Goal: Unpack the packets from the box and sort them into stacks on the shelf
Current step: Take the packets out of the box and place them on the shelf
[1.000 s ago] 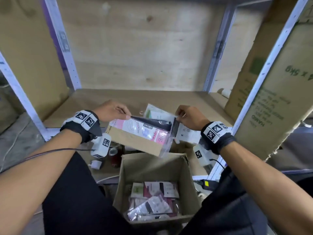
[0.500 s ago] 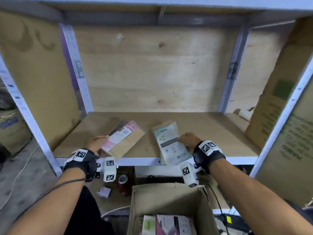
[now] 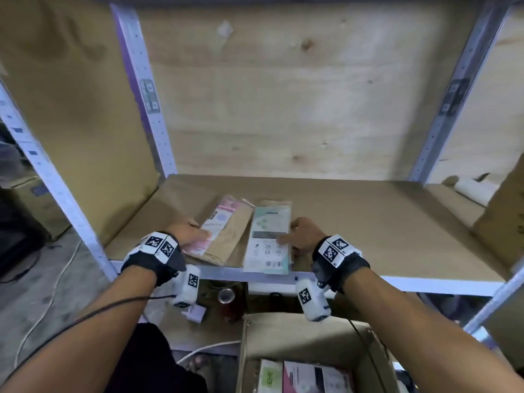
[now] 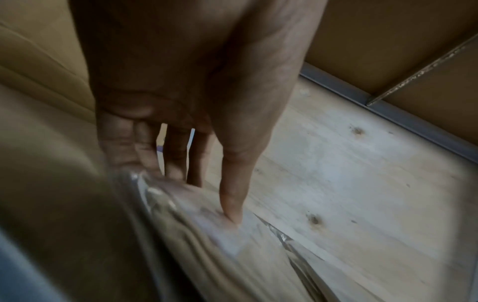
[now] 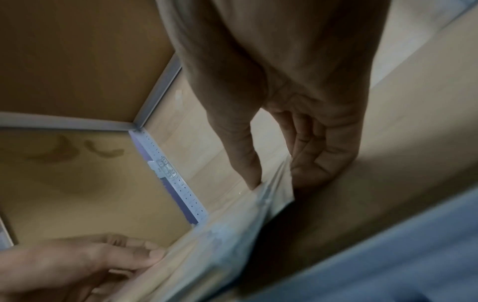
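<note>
Two packets lie side by side at the front of the wooden shelf (image 3: 368, 222). My left hand (image 3: 195, 228) pinches the near end of the pink-and-brown packet (image 3: 226, 225), thumb (image 4: 231, 204) on top of its clear wrapper (image 4: 207, 235). My right hand (image 3: 286, 236) pinches the right edge of the white-and-green packet (image 3: 269, 239), thumb (image 5: 248, 167) above and fingers below the packet (image 5: 232, 235). That packet's barcode end overhangs the shelf lip. The open cardboard box (image 3: 283, 327) stands below, with more packets (image 3: 306, 375) inside.
A big cardboard carton (image 3: 504, 217) and a white roll (image 3: 473, 188) fill the shelf's right end. Metal uprights (image 3: 147, 109) frame the bay, with a cardboard sheet (image 3: 71, 123) on its left wall. A can (image 3: 226, 296) and cables sit under the shelf.
Both hands carried the packets from above the box up onto the shelf. Since half a second ago the two packets have come closer together and lie straighter.
</note>
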